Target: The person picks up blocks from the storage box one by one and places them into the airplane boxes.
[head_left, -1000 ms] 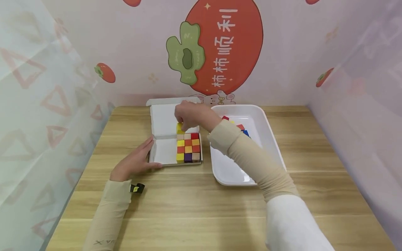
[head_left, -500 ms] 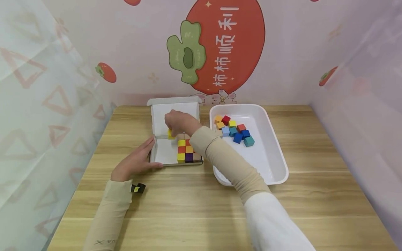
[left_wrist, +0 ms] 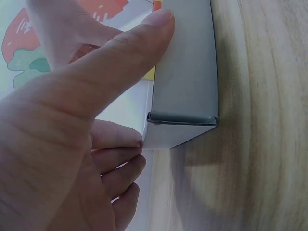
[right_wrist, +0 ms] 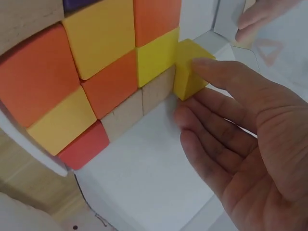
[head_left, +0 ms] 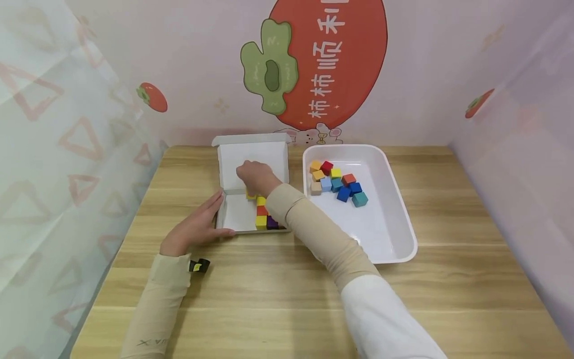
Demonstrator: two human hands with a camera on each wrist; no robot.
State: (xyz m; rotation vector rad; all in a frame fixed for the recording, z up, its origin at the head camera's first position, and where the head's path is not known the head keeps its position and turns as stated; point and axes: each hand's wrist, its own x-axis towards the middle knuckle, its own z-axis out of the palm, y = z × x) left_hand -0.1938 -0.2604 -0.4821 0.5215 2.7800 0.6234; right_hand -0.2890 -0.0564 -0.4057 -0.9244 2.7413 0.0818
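A white cardboard box (head_left: pixel 237 214) lies with its lid folded back on the wooden table. Rows of coloured cubes fill its right part: orange (right_wrist: pixel 106 84), yellow, red, purple and plain wood; in the head view the right arm hides some. My right hand (head_left: pixel 256 177) pinches a yellow cube (right_wrist: pixel 195 70) between thumb and fingers, right beside a yellow cube (right_wrist: pixel 157 55) and a wooden one at the row's end. My left hand (head_left: pixel 193 232) rests at the near left corner of the box, thumb (left_wrist: pixel 125 60) along the front wall and extended fingers touching the left side.
To the right of the box stands a white tray (head_left: pixel 381 224) with several loose cubes (head_left: pixel 343 193) towards its far left. A patterned sheet (head_left: pixel 202 75) stands behind the table, with more sheeting on both sides. A black strap (head_left: pixel 199 265) shows at the left wrist.
The right hand has brought the yellow cube leftwards and down from over the box's back edge to the end of the cube rows. The left hand stays at the corner. The head view has shifted slightly.
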